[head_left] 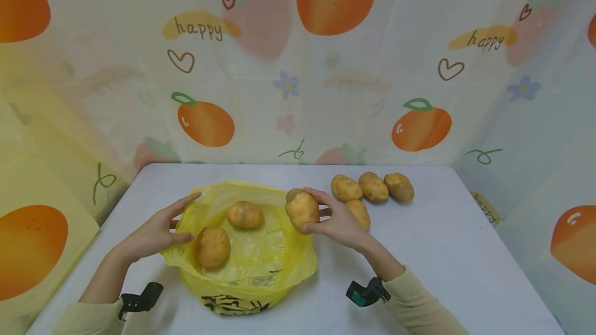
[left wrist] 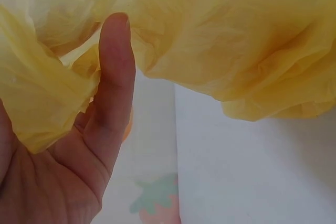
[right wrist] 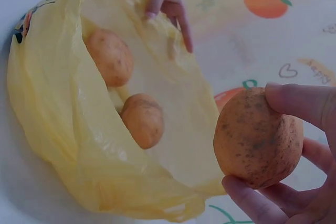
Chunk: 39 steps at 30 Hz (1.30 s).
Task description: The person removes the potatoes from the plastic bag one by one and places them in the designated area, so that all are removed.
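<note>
A yellow plastic bag (head_left: 261,293) lies wide open on the table, dark print on its near side. Inside it are two potatoes, one farther back (head_left: 245,215) and one at the left (head_left: 212,247). My left hand (head_left: 160,229) holds the bag's left rim, its plastic running between thumb and fingers in the left wrist view (left wrist: 68,166). Over the right rim, my right hand (head_left: 342,221) grips another potato (head_left: 301,212) between thumb and fingertips. Dark specks cover that potato's skin (right wrist: 257,137) in the right wrist view.
Several more potatoes sit on the white table (head_left: 447,262) at the back right, three in a row (head_left: 373,187) and one in front (head_left: 358,213), partly behind my right hand. A fruit-print curtain (head_left: 307,92) hangs behind the table and along both sides.
</note>
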### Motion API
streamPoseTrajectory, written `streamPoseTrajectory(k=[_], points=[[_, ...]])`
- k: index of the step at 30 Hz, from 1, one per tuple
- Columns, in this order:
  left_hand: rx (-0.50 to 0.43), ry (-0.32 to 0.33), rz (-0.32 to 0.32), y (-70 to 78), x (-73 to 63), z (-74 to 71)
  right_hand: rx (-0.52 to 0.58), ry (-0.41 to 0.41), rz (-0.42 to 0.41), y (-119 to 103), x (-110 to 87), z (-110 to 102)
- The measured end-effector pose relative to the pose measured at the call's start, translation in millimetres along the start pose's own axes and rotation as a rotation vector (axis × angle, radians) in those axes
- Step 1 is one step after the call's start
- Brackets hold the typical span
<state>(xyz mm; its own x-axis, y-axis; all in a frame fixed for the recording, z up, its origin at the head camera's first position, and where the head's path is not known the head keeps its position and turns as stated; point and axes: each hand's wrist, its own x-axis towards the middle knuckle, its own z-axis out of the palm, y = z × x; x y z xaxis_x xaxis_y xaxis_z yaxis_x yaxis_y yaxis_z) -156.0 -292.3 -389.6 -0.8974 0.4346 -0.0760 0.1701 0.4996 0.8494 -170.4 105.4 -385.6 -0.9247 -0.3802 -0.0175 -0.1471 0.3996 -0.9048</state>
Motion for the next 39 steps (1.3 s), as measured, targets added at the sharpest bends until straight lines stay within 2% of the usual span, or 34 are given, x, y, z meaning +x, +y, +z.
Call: streamPoseTrajectory(k=[5,12,18,25,34,39], points=[[0.001,0.000,0.004,0.1,-0.1,-0.4,0.007,0.042,0.011,6.4,-6.1,-10.3],[0.002,0.004,0.021,-0.4,0.0,-0.9,-0.002,0.073,-0.024,14.5,-15.6,-24.6],[0.030,0.010,0.026,-0.5,0.2,-0.5,0.044,0.088,0.003,22.2,-25.4,-35.8],[0.010,0.011,0.008,0.6,-1.2,0.1,0.063,0.115,0.069,34.0,-30.8,-47.7],[0.009,0.011,-0.001,-0.1,-1.2,0.1,0.059,0.169,0.039,44.5,-35.6,-59.5],[0.002,0.014,-0.014,-0.6,-1.5,0.2,0.051,0.192,0.069,51.9,-39.2,-67.0]])
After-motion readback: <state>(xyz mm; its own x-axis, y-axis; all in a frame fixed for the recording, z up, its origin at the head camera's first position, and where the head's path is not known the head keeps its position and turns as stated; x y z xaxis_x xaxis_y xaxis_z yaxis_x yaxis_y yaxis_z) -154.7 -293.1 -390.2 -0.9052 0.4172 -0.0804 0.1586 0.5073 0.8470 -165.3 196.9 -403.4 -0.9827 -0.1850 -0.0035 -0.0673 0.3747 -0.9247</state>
